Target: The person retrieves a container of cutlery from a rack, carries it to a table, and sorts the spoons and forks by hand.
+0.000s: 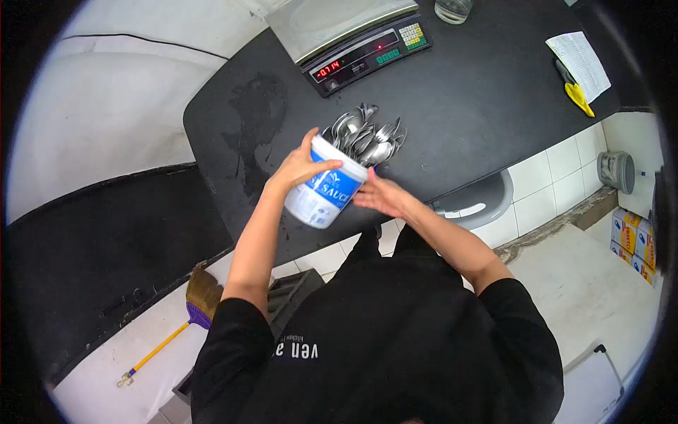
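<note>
A white and blue tub [325, 189] is tilted over the near edge of the black counter [452, 106], its mouth toward the scale. Spoons and forks [364, 134] stick out of the mouth or lie just beyond it; the rim hides where they end. My left hand [300, 168] grips the tub's left side and rim, thumb across the front. On the other side, my right hand [381, 196] has its fingers against the tub near the rim, with the fingertips partly hidden behind it.
A digital scale [364, 60] with a lit red display stands at the back. Farther right are a glass jar [453, 10], a paper sheet [580, 63] and a yellow item [579, 99]. A grey chair [487, 201] is under the counter's edge; a broom [201, 300] lies lower left.
</note>
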`<state>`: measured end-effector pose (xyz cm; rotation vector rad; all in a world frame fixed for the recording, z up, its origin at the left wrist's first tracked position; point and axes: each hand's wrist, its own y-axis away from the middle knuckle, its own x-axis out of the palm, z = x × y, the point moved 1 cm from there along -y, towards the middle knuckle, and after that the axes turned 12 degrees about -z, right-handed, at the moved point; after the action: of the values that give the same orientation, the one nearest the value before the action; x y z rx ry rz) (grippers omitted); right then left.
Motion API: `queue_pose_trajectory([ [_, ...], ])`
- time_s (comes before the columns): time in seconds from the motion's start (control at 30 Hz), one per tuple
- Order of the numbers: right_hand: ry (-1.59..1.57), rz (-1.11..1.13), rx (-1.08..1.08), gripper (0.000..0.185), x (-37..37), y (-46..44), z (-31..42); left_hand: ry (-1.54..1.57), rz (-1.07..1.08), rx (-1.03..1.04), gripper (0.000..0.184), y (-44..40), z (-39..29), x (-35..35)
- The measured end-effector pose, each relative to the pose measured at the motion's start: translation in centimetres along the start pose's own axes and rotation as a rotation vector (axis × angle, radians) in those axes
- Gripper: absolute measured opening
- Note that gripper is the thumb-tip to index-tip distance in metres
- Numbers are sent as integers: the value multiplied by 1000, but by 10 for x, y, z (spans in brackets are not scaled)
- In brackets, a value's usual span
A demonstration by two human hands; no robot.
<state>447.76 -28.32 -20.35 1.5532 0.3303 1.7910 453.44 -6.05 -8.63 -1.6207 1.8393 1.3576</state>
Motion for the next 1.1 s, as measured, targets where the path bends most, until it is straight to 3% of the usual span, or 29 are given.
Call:
queue_pose_trajectory([
  [0.27,70,98,43,85,24,-1,-16,203,62,51,119,5,37,-7],
  [0.43,319,-33,121,87,14,-12,-14,144,119,82,124,3,44,-24],
  [0.5,452,-114,51,86,2,-8,-6,104,119,89,128,1,42,-26],
  [0.73,611,-307,-53,71,-22,24,28,20,65,180,129,4,34,-36],
  [0.83,865,-319,-79,47,-26,40,39,-49,73,193,129,5,34,-38],
  [0.9,988,-343,-74,42,-35,46,53,-207,-122,295,97,6,33,-38],
  [0.93,1110,-370,-70,38,-24,55,66,-206,-123,295,97,6,20,-42],
  [1.0,1240,-464,-108,32,-2,70,87,-99,-328,327,48,1,-9,-44],
  [1.03,1289,-505,-239,31,4,69,97,-80,-444,418,17,-2,-20,-34],
  [1.07,1336,-544,-376,30,8,66,107,-97,-410,407,15,-9,-28,-20],
  [1.1,1342,-544,-380,30,13,61,114,-166,-410,421,13,-17,-33,1],
])
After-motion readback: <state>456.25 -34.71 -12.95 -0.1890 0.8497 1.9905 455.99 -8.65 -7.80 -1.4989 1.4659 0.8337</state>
